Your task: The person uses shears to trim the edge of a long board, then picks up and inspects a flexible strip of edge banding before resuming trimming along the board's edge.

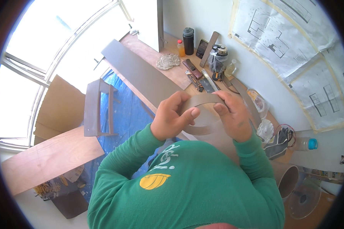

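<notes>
A looped, flat taupe strip is held up in front of my chest. My left hand grips its left side, thumb and fingers curled round it. My right hand grips the right side, thumb bent against the band. Beneath and beyond my hands lies a long grey-brown board on the wooden worktop. A retractable knife, a maroon oblong item and a tape measure sit past my hands, among other small tools.
Bottles, a crumpled wrap and a phone crowd the back. A grey frame and blue sheet are left, with a loose plank and cardboard. Paper plans cover the right wall; rolls stand lower right.
</notes>
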A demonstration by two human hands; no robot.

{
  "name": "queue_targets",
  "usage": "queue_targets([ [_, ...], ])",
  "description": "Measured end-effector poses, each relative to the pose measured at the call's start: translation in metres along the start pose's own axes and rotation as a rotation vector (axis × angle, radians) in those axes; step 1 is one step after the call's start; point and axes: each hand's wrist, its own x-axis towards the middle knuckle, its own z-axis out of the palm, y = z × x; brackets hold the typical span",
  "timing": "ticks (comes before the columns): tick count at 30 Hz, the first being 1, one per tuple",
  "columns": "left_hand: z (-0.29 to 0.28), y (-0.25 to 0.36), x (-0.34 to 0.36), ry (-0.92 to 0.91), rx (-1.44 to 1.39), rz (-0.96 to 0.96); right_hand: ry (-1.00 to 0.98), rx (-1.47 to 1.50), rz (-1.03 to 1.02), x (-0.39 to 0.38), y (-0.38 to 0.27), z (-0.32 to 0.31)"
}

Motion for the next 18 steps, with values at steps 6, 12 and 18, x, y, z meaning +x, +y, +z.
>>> queue_targets([
  [6,-0.025,0.011,-0.009,-0.492,-0.584,-0.182,-0.124,-0.023,-0.205,0.008,-0.009,0.011],
  [12,-0.022,0.025,-0.021,-0.643,-1.106,-0.336,-0.099,0.092,-0.195,0.029,0.000,0.045],
  [18,-0.064,0.023,-0.039,-0.489,-0.878,-0.194,-0.083,0.354,0.038,0.039,0.000,0.114],
])
